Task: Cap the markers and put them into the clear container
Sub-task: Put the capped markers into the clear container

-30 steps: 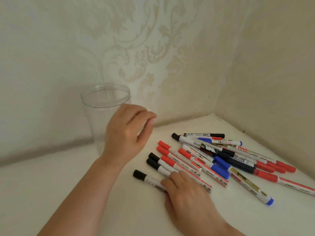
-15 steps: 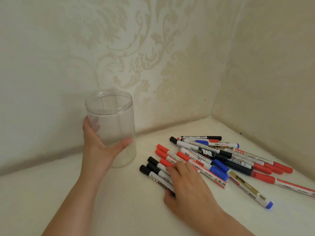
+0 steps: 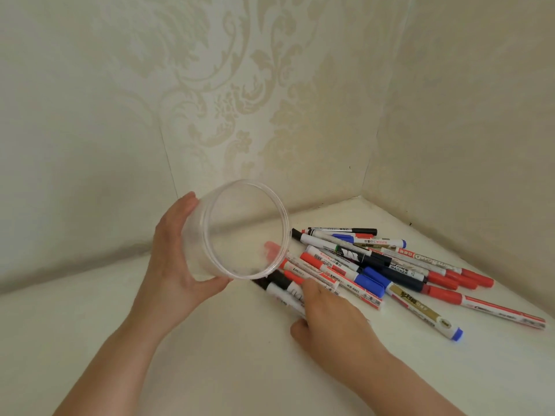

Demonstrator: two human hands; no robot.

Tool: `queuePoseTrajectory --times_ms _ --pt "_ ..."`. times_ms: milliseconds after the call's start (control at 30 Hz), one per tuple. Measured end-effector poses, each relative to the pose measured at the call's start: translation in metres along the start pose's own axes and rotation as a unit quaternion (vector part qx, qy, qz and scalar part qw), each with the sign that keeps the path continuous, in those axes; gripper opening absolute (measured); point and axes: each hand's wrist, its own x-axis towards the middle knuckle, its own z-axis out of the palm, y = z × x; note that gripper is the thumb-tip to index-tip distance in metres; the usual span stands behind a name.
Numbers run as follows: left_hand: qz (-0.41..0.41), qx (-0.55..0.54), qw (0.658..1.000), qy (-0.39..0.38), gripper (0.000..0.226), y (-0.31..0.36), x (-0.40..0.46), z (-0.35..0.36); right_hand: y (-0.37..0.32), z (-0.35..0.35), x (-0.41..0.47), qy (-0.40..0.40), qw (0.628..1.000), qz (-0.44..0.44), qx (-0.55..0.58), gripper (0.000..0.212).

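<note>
Looking down at a white surface in a wallpapered corner, where a person works with two bare hands. The left hand (image 3: 177, 259) grips a clear container (image 3: 237, 232), fingers above and thumb beneath its wall, and holds it tipped on its side with the open mouth facing right, toward a pile of markers (image 3: 375, 265). The container's lower edge hangs just over the near end of the pile. Nothing appears to be inside it; the red and black shapes seen through the plastic look like markers lying behind it.

The markers lie in a loose heap on the surface, right of the container, crossing over one another. They carry red, blue and black caps, and every one that can be made out seems to have its cap on, though some ends are hidden under other markers or under the hand. The right hand (image 3: 327, 310) rests palm down on the near left end of the pile, fingers curled over two or three markers with black and red caps; whether it has truly grasped them or only presses on them cannot be told.

As a judgement, the capping looks done or nearly so, while the loading has not begun: all the markers are outside the container.
</note>
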Motion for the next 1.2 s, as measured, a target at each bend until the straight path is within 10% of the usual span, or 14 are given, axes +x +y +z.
queuePoseTrajectory --times_ms 133,333,433,600,1000,1200 --pt "0.013 0.007 0.999 0.037 0.107 0.009 -0.009 0.012 0.013 -0.031 0.002 0.110 0.936 0.105 0.316 0.015" --pt "0.135 0.133 0.981 -0.043 0.093 0.021 -0.015 0.038 0.022 -0.077 -0.009 0.207 0.650 0.026 0.731 0.022" --pt "0.167 0.172 0.969 -0.062 0.091 0.030 -0.017 0.047 0.012 -0.077 -0.015 0.223 0.589 0.005 0.777 0.028" --pt "0.147 0.166 0.975 -0.024 0.090 0.036 -0.017 0.050 0.003 -0.059 -0.014 0.188 0.705 0.109 0.675 0.024" --pt "0.128 0.121 0.984 0.019 0.098 0.042 -0.019 0.053 -0.002 -0.063 -0.014 0.116 0.748 0.010 0.654 0.028" --pt "0.109 0.078 0.991 0.018 0.100 0.038 -0.020 0.050 0.007 -0.063 -0.010 0.269 0.801 0.000 0.535 0.067"
